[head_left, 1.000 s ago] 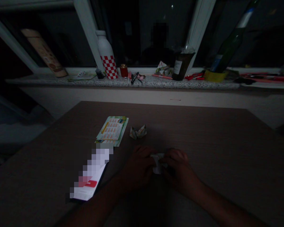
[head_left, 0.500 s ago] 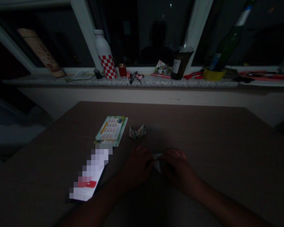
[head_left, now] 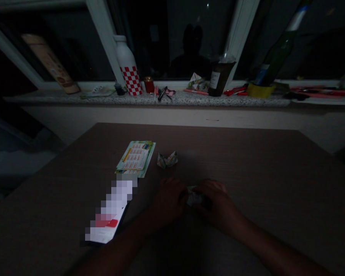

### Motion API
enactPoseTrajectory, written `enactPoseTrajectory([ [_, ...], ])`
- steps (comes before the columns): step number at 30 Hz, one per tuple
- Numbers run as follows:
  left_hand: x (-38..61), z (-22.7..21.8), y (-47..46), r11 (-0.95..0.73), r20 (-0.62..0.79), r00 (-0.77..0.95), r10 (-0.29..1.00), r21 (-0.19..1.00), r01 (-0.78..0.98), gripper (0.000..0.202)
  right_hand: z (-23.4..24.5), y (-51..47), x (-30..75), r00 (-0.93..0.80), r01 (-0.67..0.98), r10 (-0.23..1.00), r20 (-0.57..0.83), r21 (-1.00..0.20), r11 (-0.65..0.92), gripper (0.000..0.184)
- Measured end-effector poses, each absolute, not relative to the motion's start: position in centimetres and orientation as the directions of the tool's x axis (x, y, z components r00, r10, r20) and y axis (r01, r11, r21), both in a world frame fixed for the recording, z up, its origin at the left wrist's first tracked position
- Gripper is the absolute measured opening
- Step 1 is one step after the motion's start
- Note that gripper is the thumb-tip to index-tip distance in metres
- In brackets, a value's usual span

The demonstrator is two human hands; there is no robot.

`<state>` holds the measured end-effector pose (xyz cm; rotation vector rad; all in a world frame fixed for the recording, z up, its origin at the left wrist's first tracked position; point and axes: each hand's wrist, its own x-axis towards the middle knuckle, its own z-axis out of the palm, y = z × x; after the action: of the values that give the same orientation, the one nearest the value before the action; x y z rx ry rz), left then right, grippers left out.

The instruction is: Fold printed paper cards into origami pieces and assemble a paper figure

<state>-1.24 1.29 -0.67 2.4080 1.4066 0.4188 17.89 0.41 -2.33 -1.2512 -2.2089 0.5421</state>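
Observation:
A small folded paper (head_left: 193, 197) lies between my two hands, low over the wooden table (head_left: 264, 168). My left hand (head_left: 171, 199) is closed on the paper's left side, fingers curled. From the other side, my right hand (head_left: 215, 203) pinches it with thumb and fingers. Much of the paper is hidden by the fingers, and the light is dim. Just beyond my left hand sits a folded paper shape (head_left: 167, 159) with two raised points. A stack of printed cards (head_left: 135, 157) rests to its left.
A lit phone (head_left: 112, 214), partly blurred out, lies left of my left forearm. Along the stone windowsill (head_left: 181, 100) stand a checkered white bottle (head_left: 130, 76), a dark plastic cup (head_left: 218, 78), a green bottle (head_left: 277, 53) and a beige cylinder (head_left: 50, 63).
The fingers of my right hand have shifted on the paper, with the thumb now lower. The piece between my hands shows a different, more crumpled outline. Other things have stayed in place.

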Motion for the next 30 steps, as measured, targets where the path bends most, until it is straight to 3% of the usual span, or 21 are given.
enactPoseTrajectory([
  [20,-0.96,-0.09,1.47,-0.451,0.007,0.486,0.874,0.381,0.807,0.016,-2.09,0.37,17.98,-0.461,0.640,0.860,0.218,-0.589,0.493,0.039],
  [30,-1.02,-0.17,1.35,-0.458,0.030,0.485,0.874,0.386,0.801,0.019,-1.44,-0.34,17.87,-0.450,0.622,0.863,0.228,-0.613,0.486,0.042],
])
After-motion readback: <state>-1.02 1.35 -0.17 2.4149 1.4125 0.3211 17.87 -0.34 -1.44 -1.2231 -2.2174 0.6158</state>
